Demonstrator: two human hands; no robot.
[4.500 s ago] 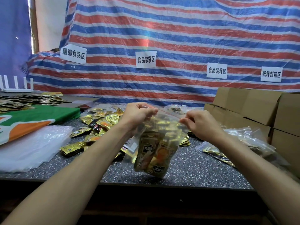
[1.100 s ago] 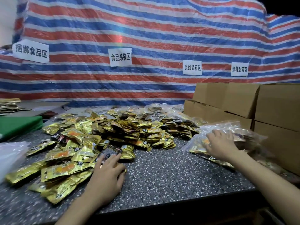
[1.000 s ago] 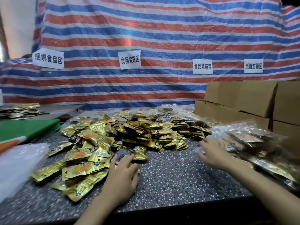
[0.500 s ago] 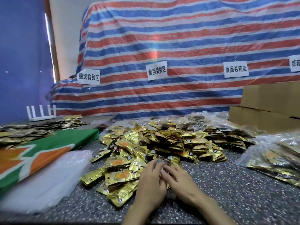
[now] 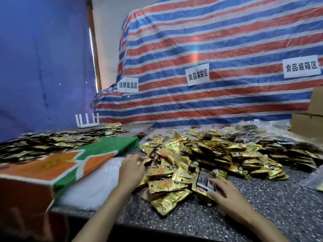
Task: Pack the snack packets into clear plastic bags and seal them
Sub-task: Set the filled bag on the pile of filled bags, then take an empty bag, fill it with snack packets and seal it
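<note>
Head: right hand (image 5: 227, 193) on snack packets (image 5: 201, 154)

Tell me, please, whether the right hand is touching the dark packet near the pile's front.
Touching: the head view shows the right hand with fingertips lying on the dark packet, no gap.
</note>
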